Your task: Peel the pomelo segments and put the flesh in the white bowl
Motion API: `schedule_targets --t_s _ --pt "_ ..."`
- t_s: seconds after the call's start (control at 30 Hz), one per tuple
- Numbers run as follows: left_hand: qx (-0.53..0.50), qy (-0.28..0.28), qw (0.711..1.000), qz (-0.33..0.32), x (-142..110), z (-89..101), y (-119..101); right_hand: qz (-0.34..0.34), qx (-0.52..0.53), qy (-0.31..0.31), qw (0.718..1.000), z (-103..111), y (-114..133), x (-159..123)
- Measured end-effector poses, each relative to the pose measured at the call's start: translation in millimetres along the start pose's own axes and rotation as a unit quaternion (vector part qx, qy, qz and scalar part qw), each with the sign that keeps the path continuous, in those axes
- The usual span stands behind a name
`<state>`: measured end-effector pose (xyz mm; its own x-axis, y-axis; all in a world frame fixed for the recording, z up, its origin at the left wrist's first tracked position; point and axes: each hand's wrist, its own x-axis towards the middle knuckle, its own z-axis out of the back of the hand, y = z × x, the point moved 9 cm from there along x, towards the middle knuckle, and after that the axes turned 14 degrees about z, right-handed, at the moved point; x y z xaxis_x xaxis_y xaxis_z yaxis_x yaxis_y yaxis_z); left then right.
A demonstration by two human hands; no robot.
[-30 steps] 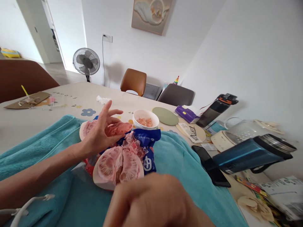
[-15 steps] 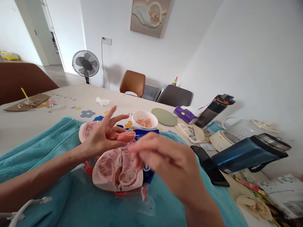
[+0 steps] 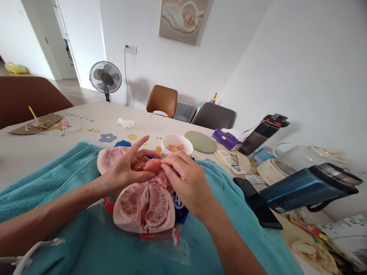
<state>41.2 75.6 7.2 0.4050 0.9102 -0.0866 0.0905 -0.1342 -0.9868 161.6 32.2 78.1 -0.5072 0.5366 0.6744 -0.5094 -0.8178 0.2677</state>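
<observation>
My left hand (image 3: pixel 129 170) holds a pink pomelo segment (image 3: pixel 151 165) between thumb and fingers, with the index finger stretched out. My right hand (image 3: pixel 186 181) pinches the same segment at its right end. Below them a halved pomelo (image 3: pixel 145 208) lies cut side up on a blue bag (image 3: pixel 179 200) and clear plastic. A second pomelo piece (image 3: pixel 110 158) sits behind my left hand. A white bowl (image 3: pixel 176 142) with peeled flesh stands just beyond the hands.
A teal towel (image 3: pixel 71 168) covers the near table. To the right lie a black phone (image 3: pixel 258 204), a blue kettle (image 3: pixel 306 189), a dark bottle (image 3: pixel 262 131), a purple tissue pack (image 3: pixel 226 138) and papers. A fan (image 3: pixel 105 78) and chairs (image 3: pixel 162 100) stand behind.
My right hand came up from the bottom of the view and took hold of the segment's right end. The left hand kept holding the segment.
</observation>
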Motion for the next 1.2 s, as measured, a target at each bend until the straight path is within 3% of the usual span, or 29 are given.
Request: schedule_targets --t_s 0.13,0.3,0.83,1.03,1.2 --pt "0.004 0.012 1.0 0.012 1.4 -1.3 3.6 0.003 -0.055 0.053 0.997 -5.1 0.1 -0.5" --pt "0.003 0.001 0.999 0.038 0.8 0.9 5.4 -0.006 -0.044 0.091 0.995 -5.3 -0.5 0.3" --pt "-0.018 0.004 0.995 0.102 0.2 -2.4 11.3 0.046 -0.169 0.077 0.982 -7.1 4.7 -1.1" --pt "-0.078 0.006 0.989 0.129 -0.8 -4.7 16.2 -0.03 -0.033 0.092 0.995 -6.9 -9.0 -2.1" --pt "-0.067 0.006 0.989 0.131 0.2 -4.1 17.9 -0.069 0.074 -0.025 0.995 15.5 -15.3 -0.3"
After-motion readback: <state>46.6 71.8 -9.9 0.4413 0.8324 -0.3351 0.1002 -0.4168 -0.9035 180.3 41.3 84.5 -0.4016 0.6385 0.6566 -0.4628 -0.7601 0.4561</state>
